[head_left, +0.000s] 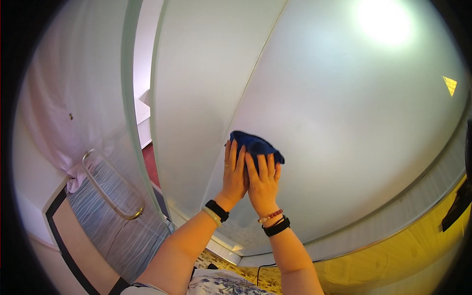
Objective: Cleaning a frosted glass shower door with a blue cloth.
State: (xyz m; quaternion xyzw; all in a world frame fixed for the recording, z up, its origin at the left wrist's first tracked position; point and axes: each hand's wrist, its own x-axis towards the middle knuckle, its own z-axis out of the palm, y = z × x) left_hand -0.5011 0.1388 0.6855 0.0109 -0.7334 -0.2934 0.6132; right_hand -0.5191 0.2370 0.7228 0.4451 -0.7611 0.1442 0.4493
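Observation:
A dark blue cloth (254, 143) lies against a frosted glass panel (332, 121), right beside the seam with the neighbouring panel (199, 73). My left hand (235, 173) presses on the cloth's left part, and its thumb side touches my other hand. On the lower right part of the cloth, my right hand (264, 180) has its fingers spread over the fabric. Both arms reach up from the bottom of the view. Black bands circle both wrists, with a pale bangle at the left and a red beaded bracelet at the right.
At the left stands a glass door (107, 147) with a curved metal handle (110, 202); a pink curtain (51, 121) shows there. A narrow gap separates door and panel. A pale frame rail (368, 228) edges the glass below, above a yellow surface (383, 261). A thin black cord (259, 274) hangs near my body.

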